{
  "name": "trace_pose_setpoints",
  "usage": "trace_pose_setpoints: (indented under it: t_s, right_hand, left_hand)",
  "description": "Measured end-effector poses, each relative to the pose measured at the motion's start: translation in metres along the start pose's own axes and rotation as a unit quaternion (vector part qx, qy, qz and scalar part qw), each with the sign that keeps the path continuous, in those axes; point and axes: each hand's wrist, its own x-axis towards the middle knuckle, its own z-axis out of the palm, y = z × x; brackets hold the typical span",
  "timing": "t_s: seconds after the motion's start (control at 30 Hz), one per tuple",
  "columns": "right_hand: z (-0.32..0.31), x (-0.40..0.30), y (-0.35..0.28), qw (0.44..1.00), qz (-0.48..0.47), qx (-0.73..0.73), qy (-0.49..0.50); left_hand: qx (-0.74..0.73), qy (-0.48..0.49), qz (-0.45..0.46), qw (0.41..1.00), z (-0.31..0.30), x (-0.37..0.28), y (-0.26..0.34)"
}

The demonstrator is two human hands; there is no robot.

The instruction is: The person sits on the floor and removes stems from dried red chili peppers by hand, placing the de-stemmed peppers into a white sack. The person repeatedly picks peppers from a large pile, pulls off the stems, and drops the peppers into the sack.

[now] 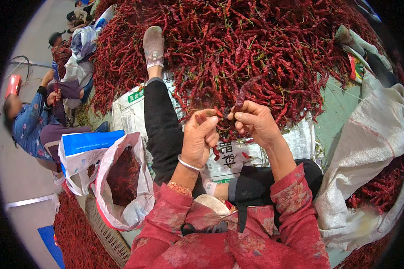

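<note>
My right hand [256,122] pinches the lower end of a long, dark dried chili pepper [244,94], which points up and away from me. Close beside it, my left hand [202,134], with a silver bangle at the wrist, has its thumb and fingers closed around a red dried chili [218,112]; most of this one is hidden by the fingers. Another curled red chili [216,153] shows just below the left hand; whether the hand touches it cannot be told. Beyond both hands rises a large heap of dried red chilies [229,50], many with pale stems.
Printed white woven sacks [128,111] lie under the heap's near edge. An upright sack [144,175] at my left holds chilies, beside a wicker basket [107,232]. A bulky white sack [363,134] lies right. A person in blue [33,124] sits at left, holding chilies.
</note>
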Motion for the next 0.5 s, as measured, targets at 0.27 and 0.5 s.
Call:
trace_pose_setpoints:
  t_s: [0.27,0.5]
  right_hand:
    - [0.004,0.002,0.021,0.997,-0.05,-0.055,-0.008]
    - [0.014,-0.002,0.012,0.991,-0.083,-0.106,-0.012]
  left_hand:
    - [0.192,0.013,-0.008,0.981,0.002,-0.005,-0.02]
    - [0.324,-0.063,0.002,0.944,-0.007,0.001,-0.015]
